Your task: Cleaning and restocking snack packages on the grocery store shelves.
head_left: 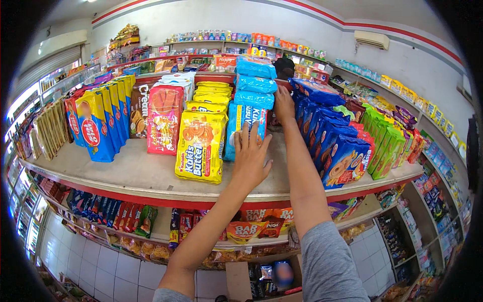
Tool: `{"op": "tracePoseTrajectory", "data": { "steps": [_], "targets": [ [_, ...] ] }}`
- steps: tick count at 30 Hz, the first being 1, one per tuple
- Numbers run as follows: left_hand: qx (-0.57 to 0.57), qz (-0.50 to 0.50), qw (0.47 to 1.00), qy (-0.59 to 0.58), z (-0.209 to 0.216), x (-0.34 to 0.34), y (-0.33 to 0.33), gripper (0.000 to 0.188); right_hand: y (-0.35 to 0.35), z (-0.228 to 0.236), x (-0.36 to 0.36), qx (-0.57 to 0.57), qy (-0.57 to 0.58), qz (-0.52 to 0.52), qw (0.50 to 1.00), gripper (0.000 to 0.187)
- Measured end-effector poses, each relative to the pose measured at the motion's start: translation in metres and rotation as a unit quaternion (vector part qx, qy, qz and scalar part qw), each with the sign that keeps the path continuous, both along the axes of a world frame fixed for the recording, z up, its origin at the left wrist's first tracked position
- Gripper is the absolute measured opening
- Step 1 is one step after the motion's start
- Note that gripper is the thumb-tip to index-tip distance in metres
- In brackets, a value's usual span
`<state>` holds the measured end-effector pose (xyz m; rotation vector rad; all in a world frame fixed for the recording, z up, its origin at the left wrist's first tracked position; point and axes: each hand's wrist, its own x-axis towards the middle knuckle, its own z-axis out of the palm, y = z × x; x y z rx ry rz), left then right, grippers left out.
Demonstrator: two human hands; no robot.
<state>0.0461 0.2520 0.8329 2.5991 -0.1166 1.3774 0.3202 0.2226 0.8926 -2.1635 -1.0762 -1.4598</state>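
Observation:
A row of light-blue biscuit packs stands on the top shelf, with several more light-blue packs piled on it. My left hand rests against the front pack of that row, its fingers spread. Along the right side of the pile reaches my right hand, fingers stretched away from me and their tips partly hidden. Neither hand is wrapped round a pack. Immediately left of the row, yellow biscuit packs stand one behind another. Across a gap on the right are dark-blue biscuit packs.
Red wafer packs and blue-and-yellow packs fill the shelf's left part; green packs stand far right. The shelf's red front edge runs below my forearms. Underneath are a lower snack shelf and an open cardboard box.

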Motion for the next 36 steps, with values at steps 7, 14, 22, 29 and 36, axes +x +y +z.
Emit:
{"op": "tracePoseTrajectory", "data": {
  "steps": [7, 14, 22, 29, 36],
  "targets": [
    [-0.010, -0.025, 1.000, -0.008, 0.002, -0.005, -0.002, 0.060, 0.000, -0.026, -0.020, -0.028, -0.020, -0.043, 0.998, 0.052],
    [0.003, -0.035, 0.999, 0.007, -0.002, -0.003, -0.001, 0.058, -0.008, -0.012, -0.032, -0.101, 0.044, -0.079, 0.991, 0.060],
    [0.012, -0.013, 1.000, 0.018, -0.007, -0.005, 0.002, 0.058, -0.008, -0.028, -0.071, 0.055, 0.157, -0.024, 0.986, 0.083],
    [0.008, -0.070, 0.997, -0.012, -0.007, -0.007, -0.005, 0.054, -0.038, -0.033, -0.091, 0.091, 0.376, 0.000, 0.922, 0.042],
    [-0.111, -0.201, 0.953, -0.196, -0.011, -0.055, -0.035, 0.031, -0.155, -0.072, -0.277, 0.238, 0.334, 0.334, 0.849, 0.037]
  ]
}}
